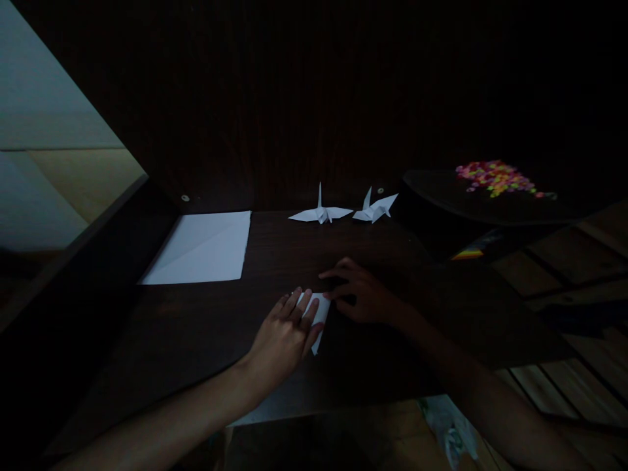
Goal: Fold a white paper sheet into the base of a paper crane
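Note:
A small folded white paper piece [320,313] lies on the dark wooden desk [206,327]. My left hand [284,333] lies flat on top of it, fingers stretched out and pressing down. My right hand [360,293] rests just to its right, fingers bent, with the fingertips touching the paper's upper right edge. Most of the paper is hidden under my left fingers.
Two finished white paper cranes [321,211] [375,208] stand at the desk's back. A flat white sheet [203,247] lies at the back left. A dark object with a colourful dotted patch [495,178] sits to the right. Wooden floor [579,275] shows beyond the desk's right edge.

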`<state>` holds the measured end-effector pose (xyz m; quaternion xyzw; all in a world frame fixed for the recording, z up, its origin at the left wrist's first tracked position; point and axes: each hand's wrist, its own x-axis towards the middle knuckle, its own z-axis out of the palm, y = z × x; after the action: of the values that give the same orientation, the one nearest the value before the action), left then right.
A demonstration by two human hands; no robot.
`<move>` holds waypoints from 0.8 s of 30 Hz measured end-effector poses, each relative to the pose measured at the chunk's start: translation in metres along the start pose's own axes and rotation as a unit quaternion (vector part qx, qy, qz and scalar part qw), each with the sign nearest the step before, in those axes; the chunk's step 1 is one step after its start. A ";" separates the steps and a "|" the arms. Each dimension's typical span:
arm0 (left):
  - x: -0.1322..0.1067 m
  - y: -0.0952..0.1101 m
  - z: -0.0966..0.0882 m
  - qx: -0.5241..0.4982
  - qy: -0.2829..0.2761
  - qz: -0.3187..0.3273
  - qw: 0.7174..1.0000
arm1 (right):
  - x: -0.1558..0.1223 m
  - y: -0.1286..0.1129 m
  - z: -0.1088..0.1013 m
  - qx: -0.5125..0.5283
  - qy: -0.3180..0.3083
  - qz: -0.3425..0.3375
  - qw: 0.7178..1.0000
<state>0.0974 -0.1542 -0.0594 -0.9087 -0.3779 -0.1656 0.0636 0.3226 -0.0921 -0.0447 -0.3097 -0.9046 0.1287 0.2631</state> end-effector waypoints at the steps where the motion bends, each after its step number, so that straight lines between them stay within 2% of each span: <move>1: 0.000 0.000 0.001 -0.001 0.001 0.005 1.000 | -0.001 0.000 0.001 -0.005 0.007 -0.008 1.000; 6: 0.000 -0.001 0.003 -0.002 0.004 0.009 1.000 | -0.002 -0.002 0.007 -0.030 0.022 -0.053 0.998; 10: -0.001 0.001 0.006 0.012 0.003 0.012 1.000 | -0.001 -0.003 0.007 -0.032 0.010 -0.050 0.998; 15: -0.003 0.005 0.005 0.026 0.029 0.058 0.998 | -0.001 -0.001 0.008 0.000 0.014 -0.040 0.999; 20: -0.002 0.007 -0.004 0.016 0.034 0.112 0.993 | 0.000 -0.002 0.010 0.007 0.029 -0.042 0.999; 24: 0.000 0.009 -0.009 0.008 0.067 0.139 0.988 | 0.001 -0.006 0.009 0.009 0.027 -0.048 0.998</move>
<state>0.1010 -0.1627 -0.0511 -0.9385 -0.2442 -0.2129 0.1190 0.3138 -0.0968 -0.0497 -0.2669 -0.9099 0.1152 0.2960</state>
